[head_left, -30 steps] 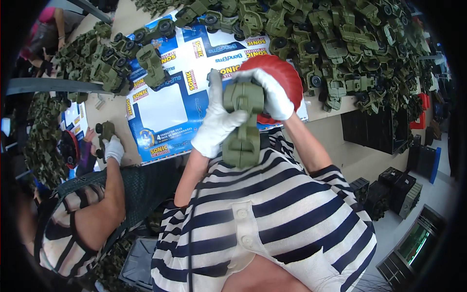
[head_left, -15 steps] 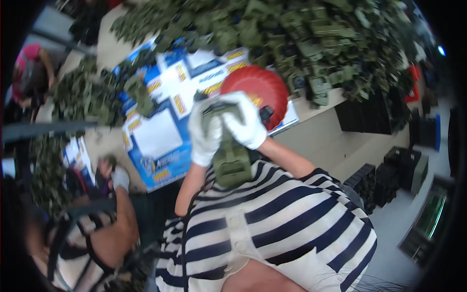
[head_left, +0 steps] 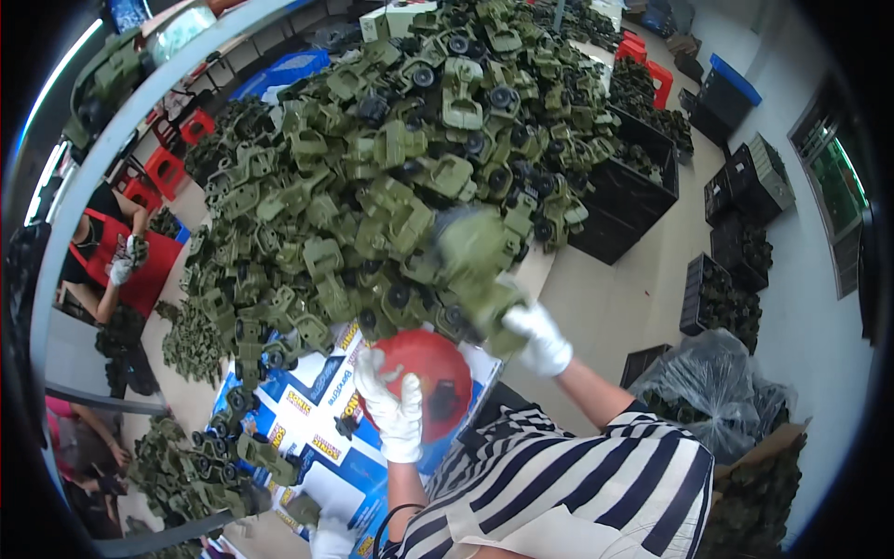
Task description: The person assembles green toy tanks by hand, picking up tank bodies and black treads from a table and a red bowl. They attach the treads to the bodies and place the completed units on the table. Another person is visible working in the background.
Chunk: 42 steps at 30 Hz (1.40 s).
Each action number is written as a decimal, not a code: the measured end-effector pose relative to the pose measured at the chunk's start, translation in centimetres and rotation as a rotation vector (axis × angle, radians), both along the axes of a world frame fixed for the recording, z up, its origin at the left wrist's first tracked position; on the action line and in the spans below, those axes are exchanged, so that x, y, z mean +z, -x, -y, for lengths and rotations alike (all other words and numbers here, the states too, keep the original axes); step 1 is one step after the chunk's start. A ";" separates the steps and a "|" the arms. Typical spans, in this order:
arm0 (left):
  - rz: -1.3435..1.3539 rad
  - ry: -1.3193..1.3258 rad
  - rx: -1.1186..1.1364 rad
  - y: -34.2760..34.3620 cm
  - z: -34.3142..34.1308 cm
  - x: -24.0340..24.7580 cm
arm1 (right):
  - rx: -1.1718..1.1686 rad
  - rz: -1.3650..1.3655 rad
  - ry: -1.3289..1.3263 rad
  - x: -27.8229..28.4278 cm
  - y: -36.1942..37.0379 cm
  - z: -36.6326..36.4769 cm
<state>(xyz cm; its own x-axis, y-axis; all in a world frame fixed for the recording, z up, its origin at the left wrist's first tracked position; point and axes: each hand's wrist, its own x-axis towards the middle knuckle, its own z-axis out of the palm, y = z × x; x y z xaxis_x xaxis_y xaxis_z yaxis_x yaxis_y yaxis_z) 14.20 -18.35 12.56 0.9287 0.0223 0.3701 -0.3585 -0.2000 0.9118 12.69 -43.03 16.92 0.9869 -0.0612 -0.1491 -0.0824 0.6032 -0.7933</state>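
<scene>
My left hand (head_left: 391, 410), in a white glove, is raised in front of a round red bowl (head_left: 438, 373) with its fingers apart and nothing in them. Small dark parts lie inside the bowl. My right hand (head_left: 540, 342), also gloved in white, is closed on a green toy jeep (head_left: 477, 256), which is smeared by motion at the near edge of the heap. That heap of green toy jeeps (head_left: 372, 200) with black wheels covers the table. Blue and white printed cardboard (head_left: 321, 480) lies under the bowl.
A black crate (head_left: 624, 210) stands beyond the table's right edge. Clear plastic bags (head_left: 712, 391) and a cardboard box (head_left: 759, 447) are at my right. A metal bar (head_left: 70, 205) crosses the left side. A co-worker's gloved hand (head_left: 331, 540) is at the bottom; a person in a red apron (head_left: 154, 265) works at far left.
Both hands were together on a green toy part near my chest; now they are apart. My right hand has reached to the heap with a toy jeep, and the view has shifted.
</scene>
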 end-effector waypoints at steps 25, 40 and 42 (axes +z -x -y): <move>-0.725 -0.353 0.762 6.4 -18.1 -8.0 | 0.929 0.763 1.471 -6.7 -10.5 -15.9; -1.049 -0.459 0.253 7.9 -21.0 -7.9 | 1.240 0.490 1.949 -13.4 -5.0 -10.2; -0.956 -0.328 0.325 7.3 -22.1 -9.8 | 1.212 0.597 2.062 -15.0 -4.1 -10.8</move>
<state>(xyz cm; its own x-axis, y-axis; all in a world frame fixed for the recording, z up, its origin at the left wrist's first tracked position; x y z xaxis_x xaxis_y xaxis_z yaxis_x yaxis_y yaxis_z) 6.94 3.75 2.79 0.8042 0.3535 -0.4778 0.5938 -0.4450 0.6703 16.78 -32.24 1.87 0.5879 0.6542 -0.4757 0.6943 -0.7099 -0.1183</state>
